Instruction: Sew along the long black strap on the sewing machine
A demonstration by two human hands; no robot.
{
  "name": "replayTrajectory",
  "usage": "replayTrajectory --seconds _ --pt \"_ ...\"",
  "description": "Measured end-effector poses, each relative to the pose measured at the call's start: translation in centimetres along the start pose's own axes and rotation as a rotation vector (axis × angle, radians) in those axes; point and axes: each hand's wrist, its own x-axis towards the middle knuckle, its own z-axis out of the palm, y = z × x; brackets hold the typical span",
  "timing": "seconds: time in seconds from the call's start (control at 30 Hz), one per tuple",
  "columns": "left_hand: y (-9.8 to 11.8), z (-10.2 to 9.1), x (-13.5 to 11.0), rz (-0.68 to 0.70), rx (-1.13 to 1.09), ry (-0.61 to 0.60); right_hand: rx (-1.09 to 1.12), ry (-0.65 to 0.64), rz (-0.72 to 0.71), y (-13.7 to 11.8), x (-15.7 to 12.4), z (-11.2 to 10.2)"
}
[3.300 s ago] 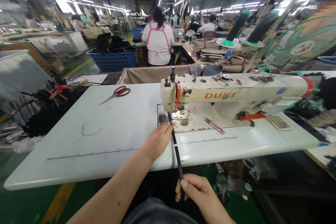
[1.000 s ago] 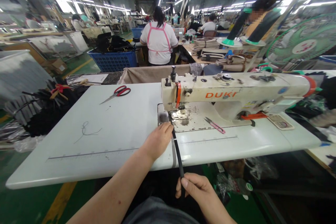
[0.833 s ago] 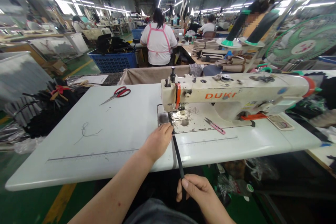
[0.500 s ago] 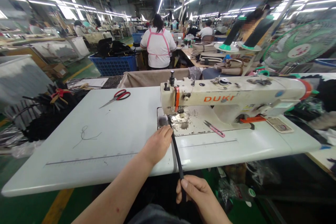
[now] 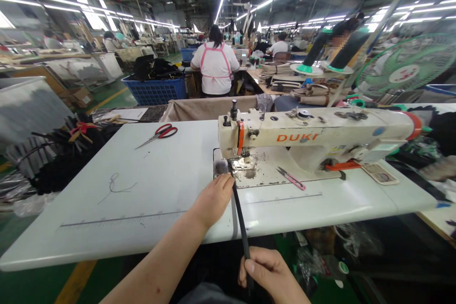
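A narrow black strap [image 5: 241, 213] runs from under the needle area of a white sewing machine [image 5: 309, 133] down over the table's front edge. Close to the presser foot, my left hand [image 5: 215, 195] lies on the table with its fingers closed on the strap's upper part. Below the edge, my right hand [image 5: 267, 268] pinches the strap between thumb and fingers. Pink thread snips [image 5: 292, 179] rest on the machine bed to the right. Red-handled scissors [image 5: 160, 134] lie on the white table [image 5: 171, 171] at the left, behind a loose dark thread [image 5: 116, 185].
A ruler scale [image 5: 124, 218] is marked along the table front. Black thread cones [image 5: 315, 52] and a green fan [image 5: 404, 72] stand at the right. Behind the table are a blue crate [image 5: 155, 90] and a seated person [image 5: 215, 64]. Dark bundled strips [image 5: 71, 152] stand at the left.
The view has shifted slightly. My right hand sits a little lower with the strap still in its pinch. My left hand stays by the presser foot.
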Motion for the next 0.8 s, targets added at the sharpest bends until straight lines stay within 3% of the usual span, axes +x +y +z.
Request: replayTrajectory --seconds 0.2,0.43,0.8 --pt "0.0 0.02 -0.07 0.01 0.017 0.0 -0.184 0.048 -0.143 -0.65 0.54 -0.29" --pt "0.01 -0.07 -0.08 -0.002 -0.002 0.007 0.016 0.043 0.061 0.17 0.74 0.15" --pt "0.03 -0.45 0.06 0.007 -0.027 0.007 -0.024 0.032 0.052 -0.19 0.02 0.07"
